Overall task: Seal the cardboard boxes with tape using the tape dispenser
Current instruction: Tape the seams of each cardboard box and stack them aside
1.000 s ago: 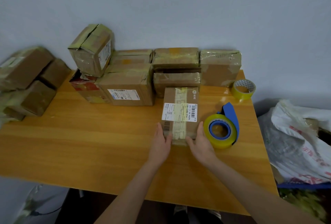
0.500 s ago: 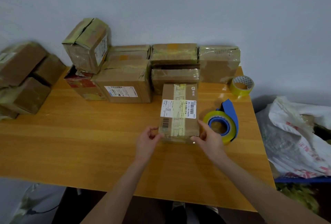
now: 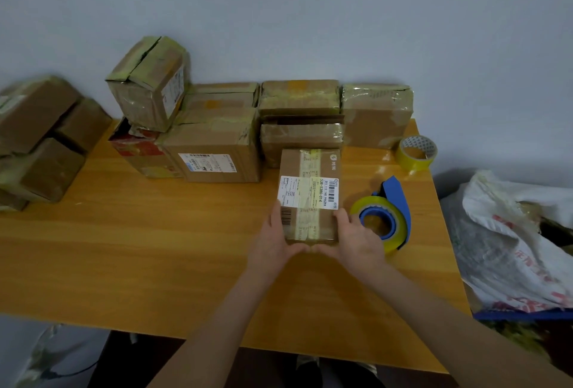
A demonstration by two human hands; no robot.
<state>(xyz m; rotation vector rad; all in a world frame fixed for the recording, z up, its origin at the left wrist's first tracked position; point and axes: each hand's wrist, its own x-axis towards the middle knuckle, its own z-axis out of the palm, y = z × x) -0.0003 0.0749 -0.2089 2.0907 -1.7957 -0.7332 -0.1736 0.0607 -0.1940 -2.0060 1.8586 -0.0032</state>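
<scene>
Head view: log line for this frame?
left hand: holds labelled brown cardboard box | right hand: holds same box | blue tape dispenser: untouched, right of box

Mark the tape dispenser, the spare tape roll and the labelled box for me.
tape dispenser [image 3: 397, 201]: head view, blue handle.
spare tape roll [image 3: 414, 164]: head view, yellow outer side.
labelled box [image 3: 310, 192]: head view, shipping label.

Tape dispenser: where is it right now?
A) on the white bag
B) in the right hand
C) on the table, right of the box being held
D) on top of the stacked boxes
C: the tape dispenser stands on the table just right of the labelled box, which the left hand and right hand both grip at its near end.
</scene>
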